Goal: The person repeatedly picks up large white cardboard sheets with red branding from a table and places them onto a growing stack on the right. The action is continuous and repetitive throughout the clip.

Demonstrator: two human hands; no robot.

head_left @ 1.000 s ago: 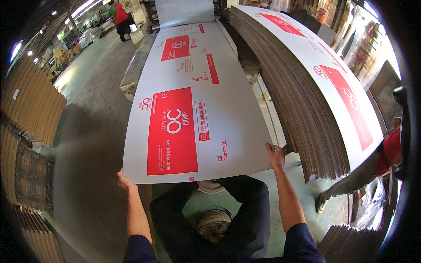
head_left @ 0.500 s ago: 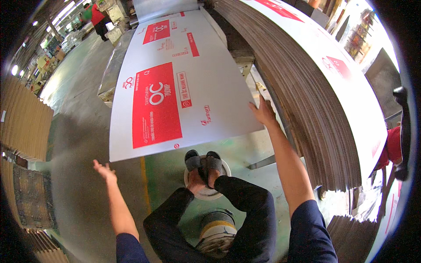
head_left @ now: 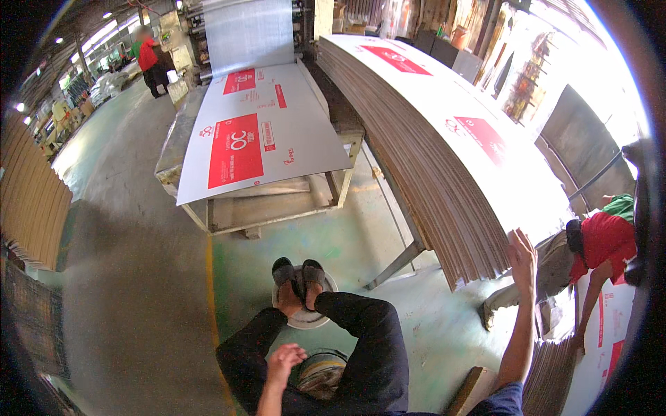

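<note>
My right hand (head_left: 522, 262) is raised with its fingers stretched out flat at the near end of a tall stack of printed cardboard sheets (head_left: 423, 156). It looks pressed against the edges of the top sheets. My left hand (head_left: 283, 362) hovers above my lap, fingers loosely bent, holding nothing. Ahead, out of reach of both hands, a white cardboard sheet with red printed blocks (head_left: 277, 163) lies on a metal-framed table (head_left: 277, 220). Its far end is by the machine's rollers, and its near edge hangs past the frame.
A person in red and green (head_left: 607, 239) bends at the right over another stack of sheets (head_left: 551, 378). Brown cardboard piles (head_left: 31, 197) stand at the left. My feet rest on a round pale base (head_left: 326, 320). Another person (head_left: 149, 62) stands far off by the machine (head_left: 250, 35).
My right hand has left the sheet's edge and moved right to the stack. My left hand has drawn back to my lap. The sheet now lies farther off on the table.
</note>
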